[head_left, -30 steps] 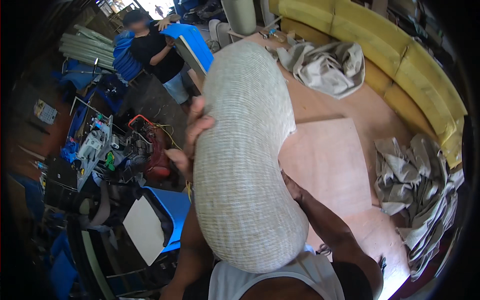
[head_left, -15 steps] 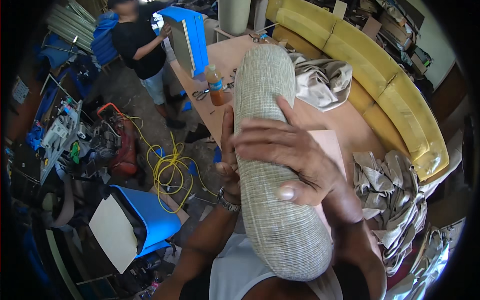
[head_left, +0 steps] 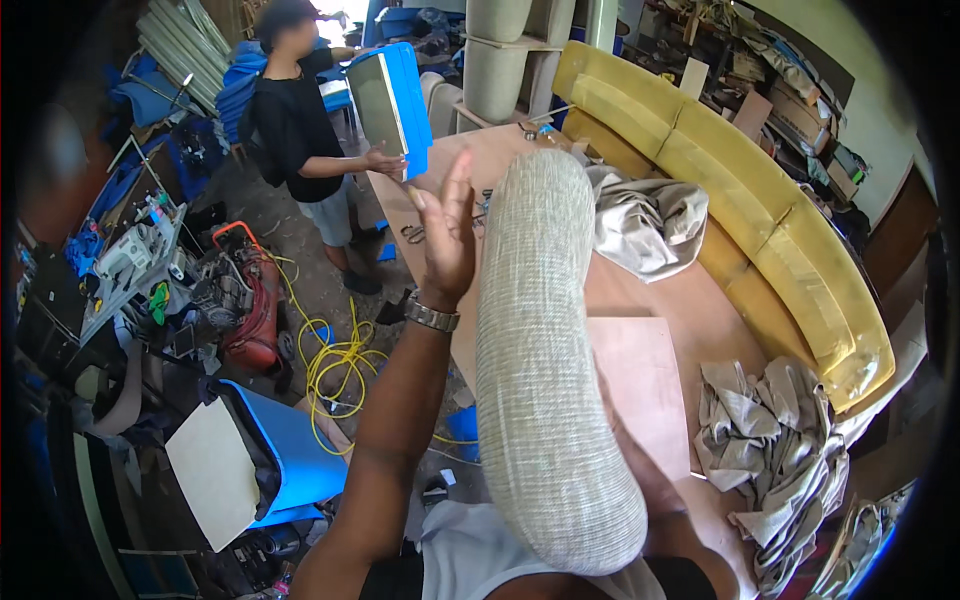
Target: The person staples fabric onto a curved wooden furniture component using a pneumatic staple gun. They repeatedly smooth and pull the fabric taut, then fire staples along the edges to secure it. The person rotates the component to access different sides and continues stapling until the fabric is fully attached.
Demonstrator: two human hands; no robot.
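A long rounded bolster cushion (head_left: 535,350) in grey-beige woven fabric stands tilted up in front of me, its lower end near my chest. My left hand (head_left: 450,225) is raised just left of the cushion's upper part, fingers stretched and apart, holding nothing; a metal watch sits on that wrist. On the other side, my right forearm (head_left: 645,475) goes up behind the cushion. The right hand's fingers are hidden there, so its grip does not show.
Beyond is a wooden table (head_left: 650,300) with scissors (head_left: 412,234) and crumpled beige fabric (head_left: 650,220). A curved yellow foam seat back (head_left: 740,190) lines the right. Far left, a person (head_left: 305,150) holds a blue foam-covered panel (head_left: 400,110). Yellow hose (head_left: 340,375) coils on the floor.
My left hand has come off the cushion's side and opened. My right hand has gone from its front to behind it. The other person's blue panel is now lifted off the table.
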